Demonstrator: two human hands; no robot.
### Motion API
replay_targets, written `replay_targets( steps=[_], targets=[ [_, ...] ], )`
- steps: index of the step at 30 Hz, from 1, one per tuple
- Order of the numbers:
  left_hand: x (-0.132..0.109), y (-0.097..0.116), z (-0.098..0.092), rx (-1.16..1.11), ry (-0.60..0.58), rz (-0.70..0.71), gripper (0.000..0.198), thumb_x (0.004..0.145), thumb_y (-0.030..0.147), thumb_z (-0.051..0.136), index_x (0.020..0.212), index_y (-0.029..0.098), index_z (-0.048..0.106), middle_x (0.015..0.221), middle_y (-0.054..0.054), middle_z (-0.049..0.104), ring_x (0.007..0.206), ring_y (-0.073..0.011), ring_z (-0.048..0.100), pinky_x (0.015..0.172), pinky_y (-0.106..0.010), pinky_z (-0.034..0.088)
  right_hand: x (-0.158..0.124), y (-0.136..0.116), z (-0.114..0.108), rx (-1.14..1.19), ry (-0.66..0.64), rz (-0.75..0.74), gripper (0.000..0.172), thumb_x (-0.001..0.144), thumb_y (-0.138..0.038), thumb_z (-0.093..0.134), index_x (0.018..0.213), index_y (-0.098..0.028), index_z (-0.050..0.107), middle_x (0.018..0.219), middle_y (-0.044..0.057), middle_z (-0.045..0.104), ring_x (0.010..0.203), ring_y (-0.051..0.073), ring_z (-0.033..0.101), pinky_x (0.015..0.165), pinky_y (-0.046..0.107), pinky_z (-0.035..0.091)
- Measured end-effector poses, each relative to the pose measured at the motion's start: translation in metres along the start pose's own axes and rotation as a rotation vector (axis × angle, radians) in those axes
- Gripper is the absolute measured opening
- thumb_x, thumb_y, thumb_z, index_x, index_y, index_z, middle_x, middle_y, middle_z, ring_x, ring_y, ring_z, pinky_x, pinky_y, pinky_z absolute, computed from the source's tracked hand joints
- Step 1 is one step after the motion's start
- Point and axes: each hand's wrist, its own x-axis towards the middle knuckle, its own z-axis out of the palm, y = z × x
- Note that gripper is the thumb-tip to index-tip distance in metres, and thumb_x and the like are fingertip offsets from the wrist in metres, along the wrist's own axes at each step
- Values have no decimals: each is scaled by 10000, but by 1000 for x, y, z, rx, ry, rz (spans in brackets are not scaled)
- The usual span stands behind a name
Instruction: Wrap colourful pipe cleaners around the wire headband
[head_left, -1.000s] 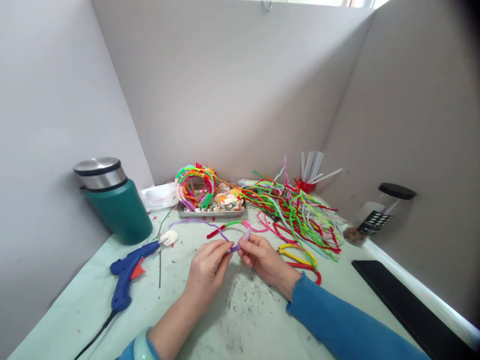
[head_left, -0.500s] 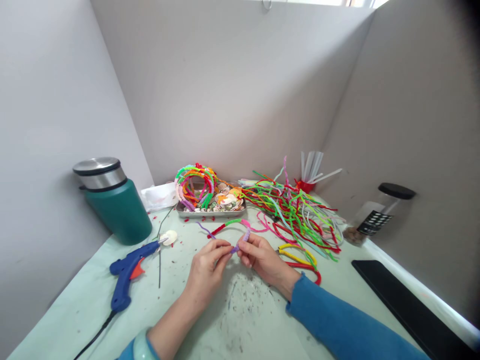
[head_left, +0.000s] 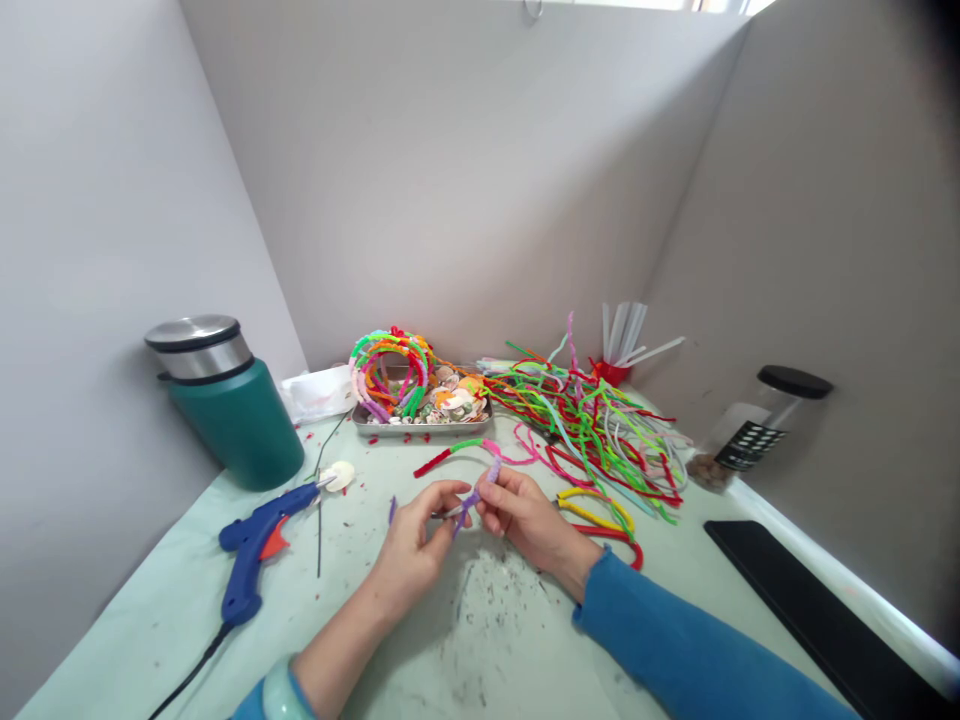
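Between my hands, above the middle of the table, is a purple pipe cleaner point(head_left: 468, 502) with a lilac coiled part standing up at its right end. My right hand point(head_left: 517, 508) pinches it near that coil. My left hand point(head_left: 420, 530) is curled around the other side, its fingers bent about a thin rod-like piece and the purple strand; a purple end sticks out behind the knuckles. A red, green and pink pipe cleaner point(head_left: 433, 462) lies on the table just beyond my hands.
A blue glue gun point(head_left: 251, 550) and a green bottle point(head_left: 240, 425) are at left. Behind stands a metal tray point(head_left: 420, 429) with coloured rings and buttons. Right are heaped pipe cleaners point(head_left: 600, 430), yellow-handled pliers point(head_left: 592, 500), a jar point(head_left: 757, 430) and a black strip point(head_left: 810, 610).
My left fingers have loosened from their pinch and spread slightly, showing more of the purple strand and the thin piece. The loose purple end has swung down and left. My right hand stays put.
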Motion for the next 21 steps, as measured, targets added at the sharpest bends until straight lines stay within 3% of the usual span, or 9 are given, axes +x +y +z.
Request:
replay_targets(
  steps=[7,12,21],
  targets=[
    [0,-5,3,96,55,6,230,765,118,489,957,184,598,893,-30,678,804,-146,618,737,-248,465,1,2,-2,17,14,-4,193,736,-314,650,745,-147,552,611,-19,566,432,48,442,421,174,286],
    [1,-4,2,217,66,97,156,759,115,502,830,188,620,792,-23,644,723,-140,583,663,-234,439,0,1,0,11,16,2,220,716,-335,668,740,-149,552,604,-21,567,430,52,442,414,177,282],
    [-2,-4,3,302,65,149,161,746,145,535,885,192,602,755,-11,589,653,-132,520,603,-228,406,0,2,0,15,18,2,209,719,-328,665,735,-148,561,600,-27,559,423,43,432,419,174,291]
  ],
)
